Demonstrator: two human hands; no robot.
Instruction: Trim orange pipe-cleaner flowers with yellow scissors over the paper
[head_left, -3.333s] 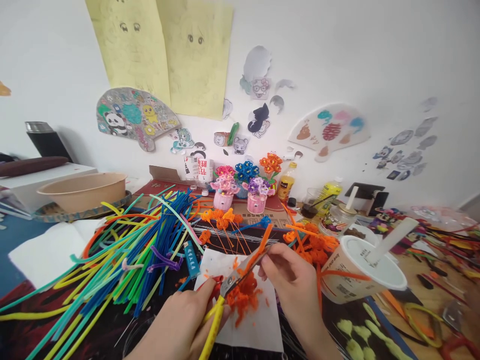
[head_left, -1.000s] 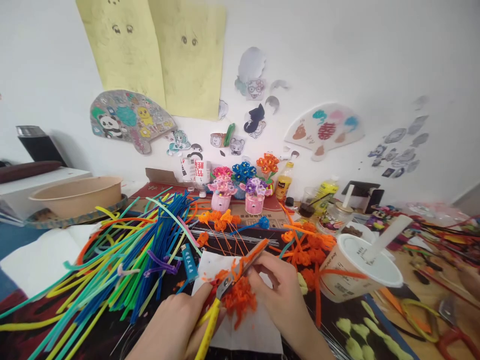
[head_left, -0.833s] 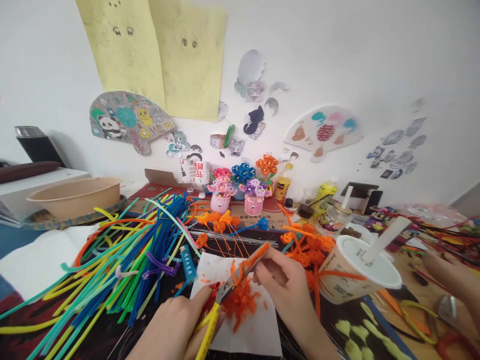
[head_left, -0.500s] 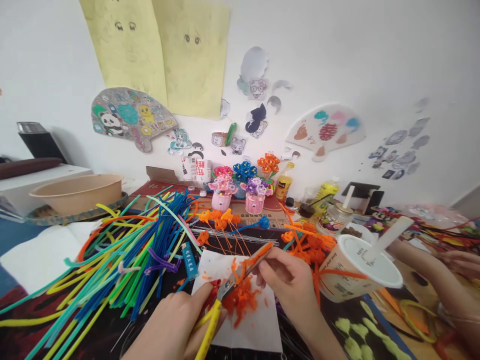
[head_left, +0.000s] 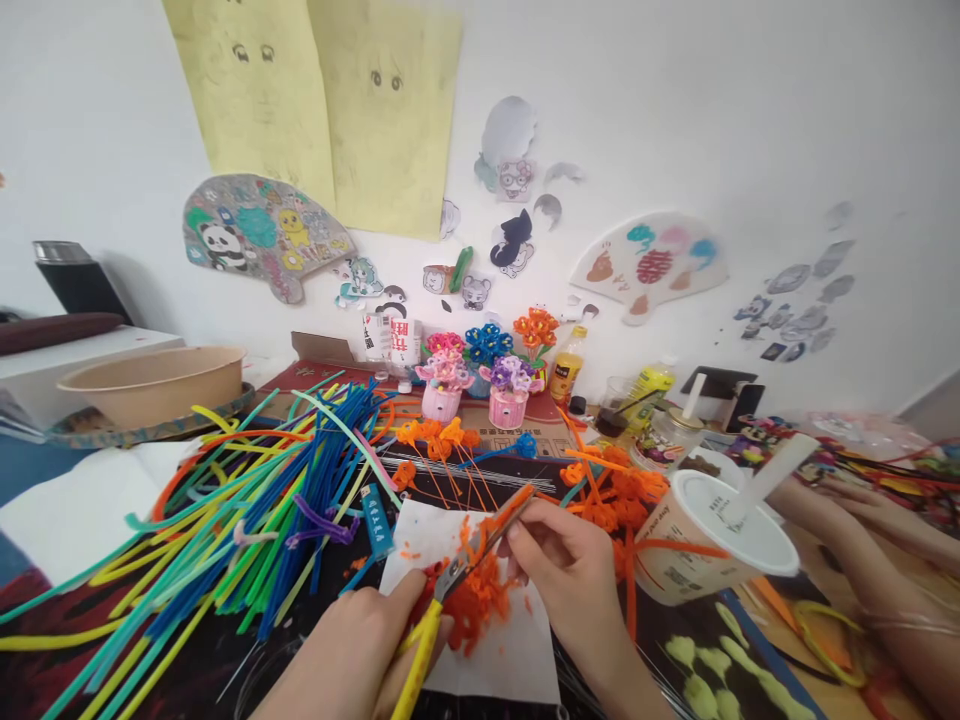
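My left hand (head_left: pixel 352 650) is closed round the yellow handles of a pair of scissors (head_left: pixel 442 590) at the bottom centre. The blades point up and right along an orange pipe cleaner (head_left: pixel 510 508). My right hand (head_left: pixel 562 575) pinches that pipe cleaner just right of the blades. Under them, a heap of orange fluff trimmings (head_left: pixel 476 600) lies on a white paper sheet (head_left: pixel 517 655).
A big pile of coloured pipe cleaners (head_left: pixel 255 500) fills the left. Orange pipe-cleaner flowers (head_left: pixel 615 490) and a white lidded cup with a straw (head_left: pixel 712 540) sit right. Small flower pots (head_left: pixel 480 385) and bottles line the wall. Another person's hand (head_left: pixel 870 510) reaches in at right.
My hands and the scissors stay almost in place over the paper. Another person's hand and forearm have come in at the right edge and now reach further across the table.
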